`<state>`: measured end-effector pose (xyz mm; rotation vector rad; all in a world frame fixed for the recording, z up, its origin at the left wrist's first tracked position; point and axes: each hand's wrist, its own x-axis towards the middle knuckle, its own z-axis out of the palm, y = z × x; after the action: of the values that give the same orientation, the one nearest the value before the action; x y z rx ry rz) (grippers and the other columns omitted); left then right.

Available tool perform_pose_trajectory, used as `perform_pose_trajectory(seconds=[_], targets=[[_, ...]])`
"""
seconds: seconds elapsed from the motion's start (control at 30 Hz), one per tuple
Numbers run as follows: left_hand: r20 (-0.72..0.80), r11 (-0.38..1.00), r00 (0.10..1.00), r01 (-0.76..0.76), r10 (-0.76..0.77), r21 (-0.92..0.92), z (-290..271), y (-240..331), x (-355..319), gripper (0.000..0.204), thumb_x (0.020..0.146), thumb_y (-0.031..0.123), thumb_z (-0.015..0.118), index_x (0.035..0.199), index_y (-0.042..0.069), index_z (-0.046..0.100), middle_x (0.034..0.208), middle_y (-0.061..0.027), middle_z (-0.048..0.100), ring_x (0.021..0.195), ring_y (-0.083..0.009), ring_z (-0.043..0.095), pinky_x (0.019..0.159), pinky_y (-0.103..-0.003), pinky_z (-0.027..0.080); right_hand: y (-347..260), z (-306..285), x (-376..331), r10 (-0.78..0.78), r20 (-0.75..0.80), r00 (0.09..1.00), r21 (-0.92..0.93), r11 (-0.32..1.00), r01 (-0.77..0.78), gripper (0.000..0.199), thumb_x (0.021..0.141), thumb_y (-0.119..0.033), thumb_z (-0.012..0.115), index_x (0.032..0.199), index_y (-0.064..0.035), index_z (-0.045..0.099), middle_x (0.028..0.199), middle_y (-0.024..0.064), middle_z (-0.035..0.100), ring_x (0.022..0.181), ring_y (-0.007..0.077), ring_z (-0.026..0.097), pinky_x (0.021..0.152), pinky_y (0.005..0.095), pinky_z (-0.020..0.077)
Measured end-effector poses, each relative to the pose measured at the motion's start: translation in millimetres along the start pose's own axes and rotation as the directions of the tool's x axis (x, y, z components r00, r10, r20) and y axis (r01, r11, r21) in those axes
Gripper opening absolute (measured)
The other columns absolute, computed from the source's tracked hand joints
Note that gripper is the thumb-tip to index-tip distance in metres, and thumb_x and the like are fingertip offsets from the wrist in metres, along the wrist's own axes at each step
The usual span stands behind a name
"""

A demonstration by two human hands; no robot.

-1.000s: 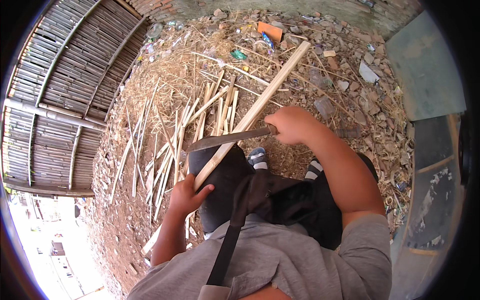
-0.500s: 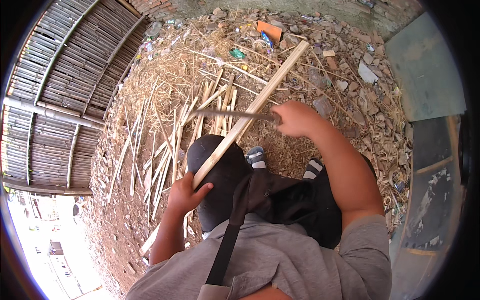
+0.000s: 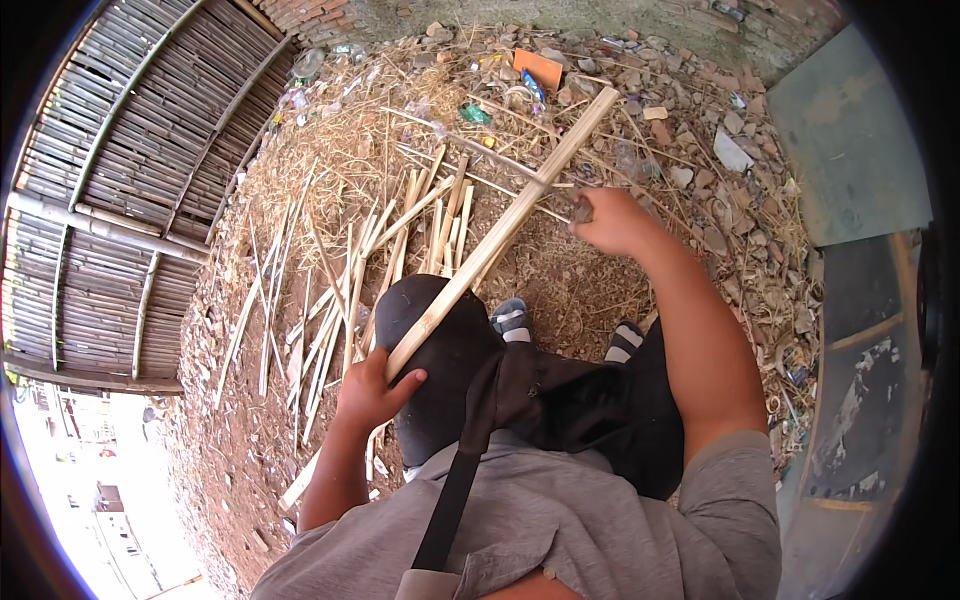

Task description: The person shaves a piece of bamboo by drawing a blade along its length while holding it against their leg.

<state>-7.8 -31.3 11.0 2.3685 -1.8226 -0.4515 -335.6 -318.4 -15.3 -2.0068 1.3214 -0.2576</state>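
Head view: wooden strip (image 3: 510, 225), far end over littered ground (image 3: 555, 275), bamboo wall (image 3: 105, 165) well apart at left.
Left hand (image 3: 378, 393) clamped round strip's near end; right hand (image 3: 618, 222) closed on knife handle (image 3: 580, 210); blade (image 3: 518, 169) lies across strip's far half.

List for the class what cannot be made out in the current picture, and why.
Head view, hidden: whether the wooden strip runs on to the pale piece; the left grip and forearm cover the stretch between.
Head view, hidden: most of the knife handle, inside the right grip.
Head view, blurred: the cutting edge of the blade.
Head view, cut off: the bamboo panel, by the dark fisheye rim.
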Motion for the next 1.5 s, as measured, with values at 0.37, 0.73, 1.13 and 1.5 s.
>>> perform_pose_trajectory(seconds=[0.37, 0.73, 1.13, 1.5], targets=[[-0.025, 0.999, 1.000, -0.006, 0.007, 0.043, 4, -5, 0, 0.061, 0.082, 0.059, 0.077, 0.083, 0.002, 0.055, 0.069, -0.0233, 0.064, 0.071, -0.0457, 0.067, 0.063, -0.052, 0.051, 29, -5, 13, 0.020, -0.044, 0.999, 0.105, 0.994, -0.015, 0.048, 0.081, -0.029, 0.078, 0.120, -0.0017, 0.068, 0.106, 0.0192, 0.073, 0.100, 0.0340, 0.071, 0.090, 0.0427, 0.0539], [-0.029, 0.998, 1.000, -0.009, 0.011, 0.056, 2, -3, -3, 0.062, 0.083, 0.059, 0.076, 0.083, 0.001, 0.054, 0.070, -0.0245, 0.063, 0.071, -0.0468, 0.066, 0.063, -0.053, 0.051, -17, 27, 0, -0.255, 0.239, 0.937, -0.110, 0.951, 0.287, 0.040, 0.080, -0.027, 0.079, 0.110, -0.0027, 0.068, 0.094, 0.0202, 0.071, 0.088, 0.0360, 0.070, 0.079, 0.0446, 0.0538], [-0.019, 0.997, 1.000, -0.012, 0.013, 0.073, 5, -5, 1, 0.063, 0.083, 0.061, 0.074, 0.084, 0.001, 0.055, 0.071, -0.0244, 0.064, 0.072, -0.0476, 0.066, 0.064, -0.054, 0.051, 21, 4, 5, 0.034, -0.185, 0.982, 0.071, 0.997, -0.021, 0.043, 0.081, -0.024, 0.077, 0.117, -0.0013, 0.069, 0.100, 0.0160, 0.073, 0.091, 0.0293, 0.072, 0.083, 0.0422, 0.0555], [-0.022, 0.999, 1.000, -0.013, 0.014, 0.034, 5, -9, 0, 0.063, 0.083, 0.060, 0.075, 0.081, 0.001, 0.053, 0.071, -0.0250, 0.063, 0.073, -0.0476, 0.066, 0.065, -0.054, 0.050, -4, 11, -2, -0.271, 0.026, 0.962, -0.027, 0.962, 0.272, 0.038, 0.081, -0.029, 0.078, 0.108, -0.0036, 0.070, 0.088, 0.0146, 0.071, 0.083, 0.0304, 0.071, 0.077, 0.0448, 0.0539]])
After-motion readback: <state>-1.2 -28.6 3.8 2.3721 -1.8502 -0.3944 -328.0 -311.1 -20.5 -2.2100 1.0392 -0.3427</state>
